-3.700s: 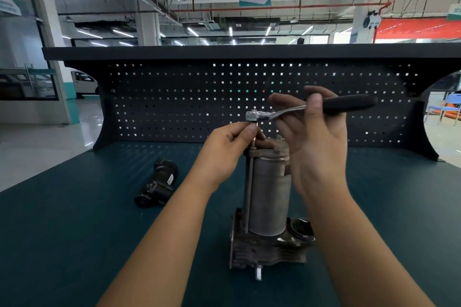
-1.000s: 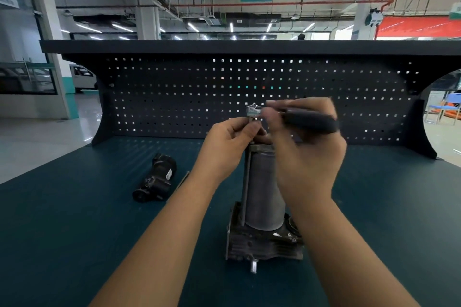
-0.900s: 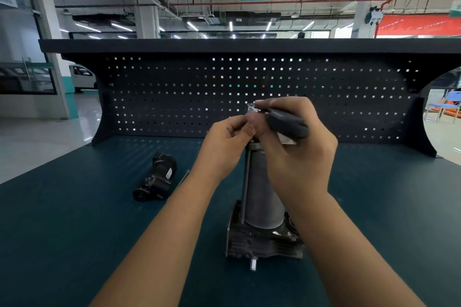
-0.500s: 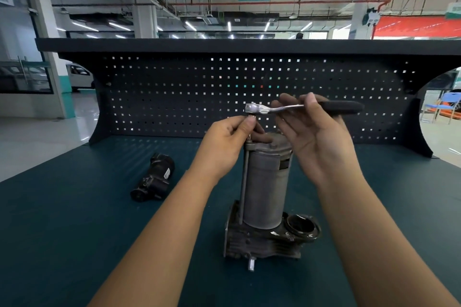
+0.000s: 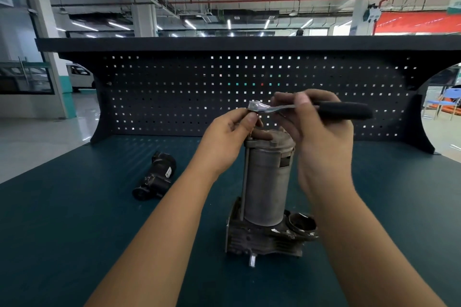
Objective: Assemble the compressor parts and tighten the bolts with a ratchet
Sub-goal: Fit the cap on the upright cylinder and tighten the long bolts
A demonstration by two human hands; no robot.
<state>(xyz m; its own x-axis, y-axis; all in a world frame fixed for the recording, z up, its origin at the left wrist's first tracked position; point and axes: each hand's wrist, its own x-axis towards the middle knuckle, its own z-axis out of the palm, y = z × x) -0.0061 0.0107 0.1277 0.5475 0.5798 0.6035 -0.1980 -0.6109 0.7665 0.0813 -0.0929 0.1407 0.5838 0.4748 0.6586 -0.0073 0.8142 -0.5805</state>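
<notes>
Ratchet [image 5: 336, 110] in right hand [image 5: 321, 147] over compressor [image 5: 265, 182]; black part's label [image 5: 169, 171] illegible

The table [image 5: 399, 207] middle being blocked by upright compressor [image 5: 268, 182], left by black part [image 5: 156, 179]; right edge being left passable.

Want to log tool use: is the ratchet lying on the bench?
No, the right hand holds the ratchet by its handle above the compressor, with the left hand pinching at its head.

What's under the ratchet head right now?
The left hand pinches directly beneath the ratchet head, above the top of the upright compressor. Its fingers cover whatever socket or bolt head sits there.
</notes>
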